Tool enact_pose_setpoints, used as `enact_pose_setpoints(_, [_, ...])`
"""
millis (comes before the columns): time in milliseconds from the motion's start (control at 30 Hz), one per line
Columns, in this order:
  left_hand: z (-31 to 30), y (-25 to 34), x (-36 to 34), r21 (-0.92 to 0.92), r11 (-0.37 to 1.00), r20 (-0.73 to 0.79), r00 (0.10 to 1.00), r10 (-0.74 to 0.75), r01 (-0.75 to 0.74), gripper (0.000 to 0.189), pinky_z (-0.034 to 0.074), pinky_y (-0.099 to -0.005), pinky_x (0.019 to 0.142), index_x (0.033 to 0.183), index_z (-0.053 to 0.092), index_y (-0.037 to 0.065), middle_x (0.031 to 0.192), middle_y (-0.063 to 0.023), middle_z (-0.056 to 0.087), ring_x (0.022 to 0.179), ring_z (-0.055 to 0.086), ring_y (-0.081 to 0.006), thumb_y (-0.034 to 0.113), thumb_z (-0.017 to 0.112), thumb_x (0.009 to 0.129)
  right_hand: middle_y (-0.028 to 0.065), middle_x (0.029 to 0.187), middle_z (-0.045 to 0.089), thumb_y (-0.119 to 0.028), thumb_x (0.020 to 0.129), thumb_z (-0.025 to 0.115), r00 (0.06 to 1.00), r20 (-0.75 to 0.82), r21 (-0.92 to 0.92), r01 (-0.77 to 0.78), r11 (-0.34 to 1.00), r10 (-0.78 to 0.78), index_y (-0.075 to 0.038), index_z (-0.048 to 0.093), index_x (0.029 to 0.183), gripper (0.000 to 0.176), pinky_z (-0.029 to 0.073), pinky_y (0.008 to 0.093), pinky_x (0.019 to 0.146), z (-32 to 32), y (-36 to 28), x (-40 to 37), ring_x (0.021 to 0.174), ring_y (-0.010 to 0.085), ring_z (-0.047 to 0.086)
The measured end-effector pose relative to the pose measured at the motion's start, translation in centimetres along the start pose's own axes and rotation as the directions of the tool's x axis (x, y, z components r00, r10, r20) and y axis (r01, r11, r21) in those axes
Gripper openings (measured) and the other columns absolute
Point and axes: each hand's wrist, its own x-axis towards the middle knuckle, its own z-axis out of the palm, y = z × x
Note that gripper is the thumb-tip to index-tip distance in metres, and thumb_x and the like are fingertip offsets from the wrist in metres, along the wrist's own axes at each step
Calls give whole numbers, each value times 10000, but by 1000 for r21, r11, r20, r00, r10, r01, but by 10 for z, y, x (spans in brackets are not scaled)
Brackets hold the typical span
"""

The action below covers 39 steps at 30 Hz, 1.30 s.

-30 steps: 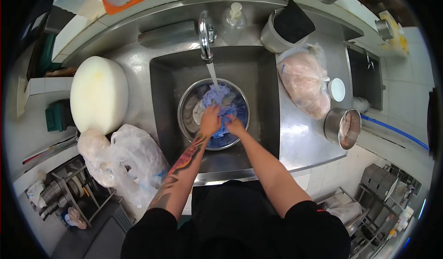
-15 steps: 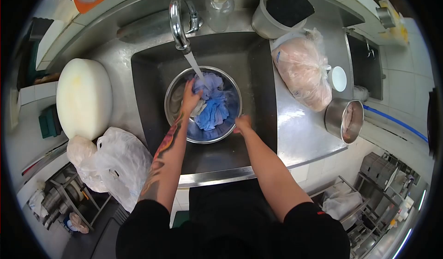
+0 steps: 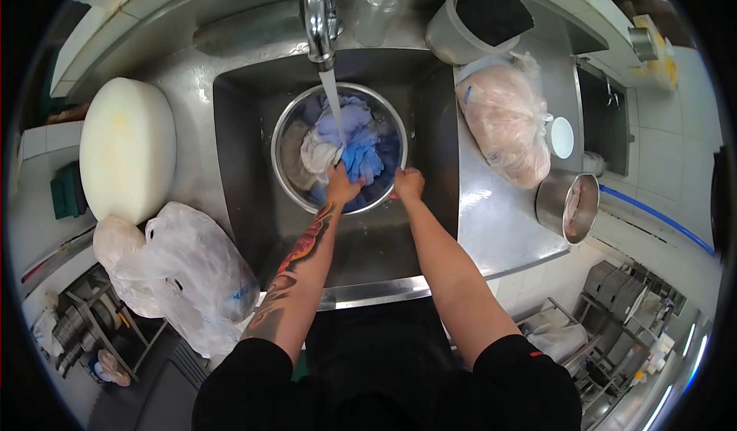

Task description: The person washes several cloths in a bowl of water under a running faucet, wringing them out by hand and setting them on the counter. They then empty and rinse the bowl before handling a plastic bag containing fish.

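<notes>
A round metal bowl (image 3: 368,89) sits in the sink basin (image 3: 246,132), under water running from the faucet (image 3: 317,20). Wet cloths fill it: a lavender cloth (image 3: 353,118), a bright blue cloth (image 3: 361,157) and a whitish cloth (image 3: 318,155). My left hand (image 3: 343,186) is inside the bowl near its front, closed on the cloths, with its fingertips partly hidden among them. At the bowl's right front, my right hand (image 3: 408,184) grips the rim, fingers curled around the edge.
Left of the sink lie a large white oval block (image 3: 128,151) and plastic bags (image 3: 196,266). To the right are a tied bag of pinkish contents (image 3: 503,120), a white cup (image 3: 560,137) and a metal pot (image 3: 566,207). Behind stand a pump bottle (image 3: 378,9) and a bucket (image 3: 445,32).
My left hand has moved from the bowl's back left to its front. More whitish cloth shows at the left. My right hand still holds the rim, and the camera view has shifted slightly.
</notes>
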Motion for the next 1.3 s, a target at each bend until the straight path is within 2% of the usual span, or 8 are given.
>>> enact_pose_setpoints(100, [9,-32,13,-53,988,97,984,150,-145,781,463,-478,1044,1428,476,-6,1422,-296,480,1323,489,-438,377,793,825,211,1020,732,-166,898,681,856,231,450,-515,729,463,23,655,1197,355,604,362,572,-30,-32,-20,835,299,758])
enact_pose_setpoints(467, [-19,25,40,81,995,248,966,-77,58,456,504,-434,927,1145,679,-17,1054,-221,714,1060,667,-398,336,702,857,168,1173,706,-305,867,764,920,374,459,-295,838,119,-28,588,1405,630,500,344,966,-23,-27,-76,1116,252,678])
enact_pose_setpoints(533, [-36,40,51,-443,883,-65,976,-206,157,388,519,-477,885,1046,723,15,921,-235,722,973,699,-397,343,628,861,195,1300,673,-317,874,734,951,300,409,-194,892,70,-74,662,1317,510,493,383,1018,-23,-28,-82,1188,334,652])
enact_pose_setpoints(767, [-146,112,50,13,996,21,996,89,-89,404,527,-493,891,1131,722,71,1022,-233,732,1017,691,-429,366,611,878,163,1100,724,-263,917,669,984,-42,724,151,673,-175,-57,702,1187,341,528,384,929,-28,-136,-64,1026,311,700])
enact_pose_setpoints(967, [-201,176,23,-293,866,-48,911,410,-405,310,541,-439,840,1110,708,51,1002,-218,738,971,719,-380,261,622,897,138,1115,722,-294,969,635,939,-267,669,343,660,-218,-52,694,1186,330,508,334,907,-95,-222,-26,999,220,681])
enact_pose_setpoints(1033, [-220,180,30,-341,816,-13,871,492,-466,275,536,-407,824,1111,702,46,996,-189,739,943,716,-327,210,623,905,116,1135,704,-314,1009,607,890,-85,883,276,381,-448,-55,689,1201,332,495,325,916,-132,-230,-31,1040,176,644])
enact_pose_setpoints(1200, [-268,201,-2,-554,691,-7,832,554,-465,154,484,-263,806,1069,691,39,970,-11,679,902,608,-96,93,608,951,65,1033,719,-339,1022,620,776,-196,751,512,417,-600,-55,715,1179,338,499,307,881,-180,-229,-51,980,140,643])
enact_pose_setpoints(1300, [-288,201,-14,-843,475,-2,884,467,-253,113,478,-245,833,1055,670,68,965,4,666,904,595,-71,76,608,961,-9,919,725,-307,961,725,663,219,705,400,586,-716,-35,758,1083,300,503,270,774,-190,-209,-28,848,75,624])
